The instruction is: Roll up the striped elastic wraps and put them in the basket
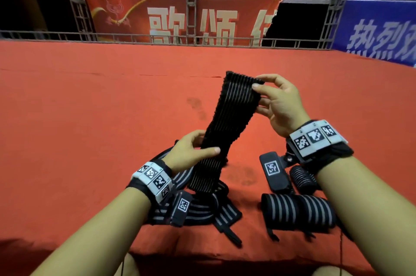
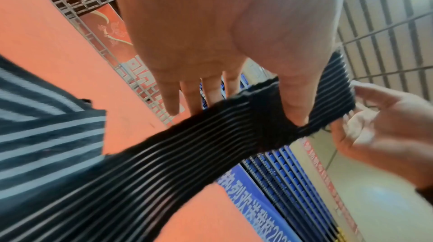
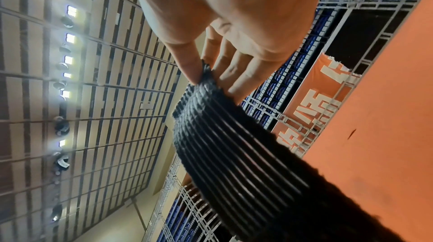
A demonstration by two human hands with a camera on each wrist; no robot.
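A black elastic wrap with thin grey stripes [image 1: 231, 118] is stretched in the air above the red table. My right hand [image 1: 273, 97] pinches its upper end between thumb and fingers. My left hand [image 1: 193, 151] grips it lower down, thumb across the front. In the left wrist view the wrap [image 2: 164, 162] runs under my left hand [image 2: 211, 79] toward the right hand [image 2: 384, 125]. In the right wrist view my right hand [image 3: 211, 72] pinches the wrap's end [image 3: 222, 144]. The wrap's lower part trails into a loose pile of striped wraps [image 1: 202, 208]. No basket is in view.
A broader-striped wrap [image 1: 297, 210] lies flat at the near right, with a small rolled wrap [image 1: 301, 177] behind it. The red table [image 1: 112, 106] stretches far ahead to a metal railing [image 1: 157, 38] and banners. The table's near edge lies just below the wraps.
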